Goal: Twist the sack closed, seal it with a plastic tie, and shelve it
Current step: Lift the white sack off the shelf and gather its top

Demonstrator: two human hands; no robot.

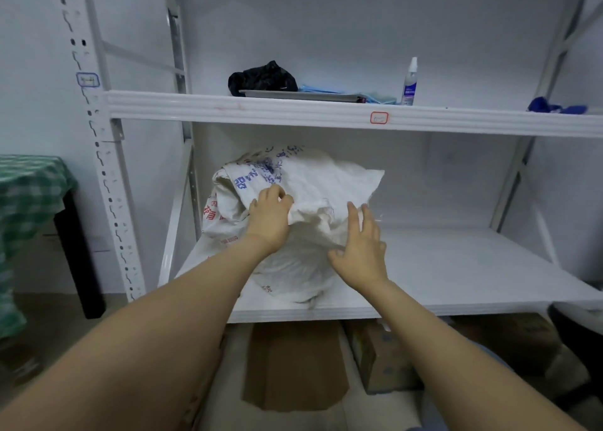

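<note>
Though crumpled, woven white sack [313,182] on smooth white shelf [456,267]

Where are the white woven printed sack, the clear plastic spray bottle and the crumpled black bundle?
white woven printed sack [329,178]: head view, plain upper fold.
clear plastic spray bottle [409,88]: head view, labelled body.
crumpled black bundle [262,77]: head view, its middle.

head-worn camera, looking forward and down, close to shelf [424,267]

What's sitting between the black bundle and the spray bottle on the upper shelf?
Head view: a grey tray with light blue items behind it.
</note>
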